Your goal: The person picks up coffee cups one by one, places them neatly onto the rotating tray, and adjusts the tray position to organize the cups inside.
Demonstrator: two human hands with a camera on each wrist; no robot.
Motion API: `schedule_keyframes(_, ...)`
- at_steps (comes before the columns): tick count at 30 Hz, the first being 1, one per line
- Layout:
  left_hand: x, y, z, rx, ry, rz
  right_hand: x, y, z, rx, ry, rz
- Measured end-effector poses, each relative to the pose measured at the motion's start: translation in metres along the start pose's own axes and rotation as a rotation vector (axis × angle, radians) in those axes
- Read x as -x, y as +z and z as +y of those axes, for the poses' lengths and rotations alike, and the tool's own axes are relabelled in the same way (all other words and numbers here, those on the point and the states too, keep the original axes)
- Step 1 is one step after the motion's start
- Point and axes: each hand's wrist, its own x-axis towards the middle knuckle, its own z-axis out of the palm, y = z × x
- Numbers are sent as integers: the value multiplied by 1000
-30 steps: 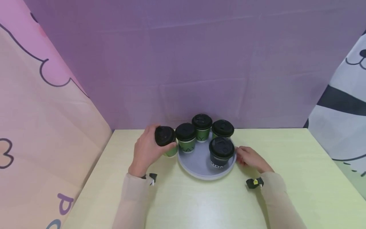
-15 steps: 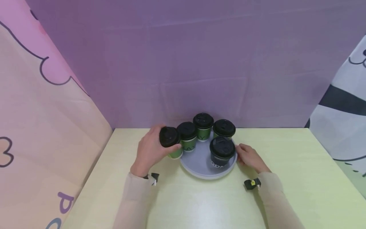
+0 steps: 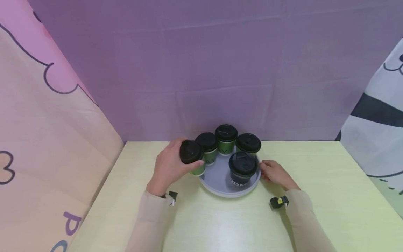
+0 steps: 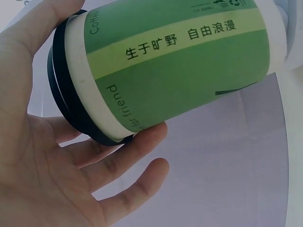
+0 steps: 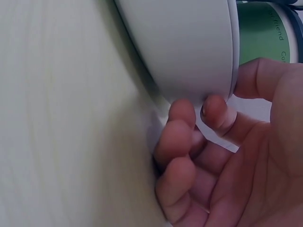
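My left hand [image 3: 171, 162] grips a green paper coffee cup [image 4: 184, 61] with a black lid, thumb on the near side. That cup is upright at the left rim of a round grey tray [image 3: 217, 178]; whether its base touches the tray is unclear. On the tray stand a green lidded cup [image 3: 210, 156] beside the held one, another green cup [image 3: 226, 147] at the back, a third green cup [image 3: 248, 142] at the back right and a dark cup [image 3: 240, 177] in front. My right hand [image 3: 277, 174] pinches the tray's right edge, thumb on the rim, other fingers curled below.
Everything stands on a pale wooden table [image 3: 220, 224]. Close behind the cups hangs a purple cloth [image 3: 195, 77]. Printed cloths flank the table at left [image 3: 63, 140] and right [image 3: 377, 115]. Each wrist carries a small black camera.
My left hand has carried its cup rightward to the tray's rim. The cups on the tray have shifted slightly clockwise round it. My right hand stays at the right edge.
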Motion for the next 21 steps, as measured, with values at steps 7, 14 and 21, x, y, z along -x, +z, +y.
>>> schedule_keyframes(7,0,4,3,5,38,16,-1,-1,1,12,30,-18)
schedule_keyframes(14,-1,9,7,-3,68,13,-1,-1,0,15,37,-44)
schedule_keyframes(21,-1,13,13,-24,73,-14,0,-3,-1,10,9,-58)
